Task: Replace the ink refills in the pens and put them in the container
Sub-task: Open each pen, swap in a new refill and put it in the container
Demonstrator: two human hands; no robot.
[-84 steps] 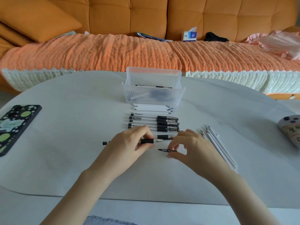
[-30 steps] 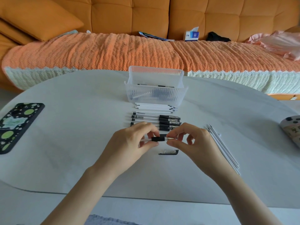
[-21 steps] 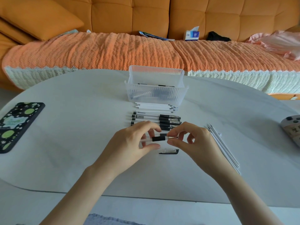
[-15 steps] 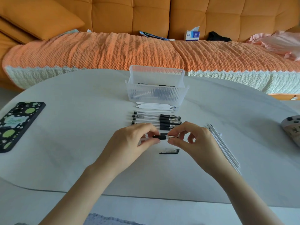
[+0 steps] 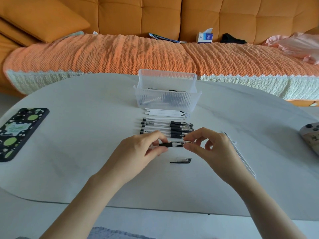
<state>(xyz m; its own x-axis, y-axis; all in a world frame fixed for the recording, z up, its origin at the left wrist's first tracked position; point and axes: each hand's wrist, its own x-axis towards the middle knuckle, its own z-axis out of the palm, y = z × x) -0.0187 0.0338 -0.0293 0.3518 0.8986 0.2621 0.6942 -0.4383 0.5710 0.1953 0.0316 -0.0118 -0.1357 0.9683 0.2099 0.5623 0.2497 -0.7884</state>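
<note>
My left hand (image 5: 138, 150) pinches the pen (image 5: 170, 144) by its black grip, and my right hand (image 5: 212, 149) pinches its pointed end, the other fingers loosely curled. It sits between my hands, just near of the pen row (image 5: 165, 128), with the cap (image 5: 182, 160) lying nearer. Bare table (image 5: 86, 152) runs left to the phone (image 5: 19, 133); loose refills (image 5: 241, 156) crowd my right. The container (image 5: 165, 99) stands far, behind white refills (image 5: 165, 112). The barrel is clear. The barrel print is too small to read.
</note>
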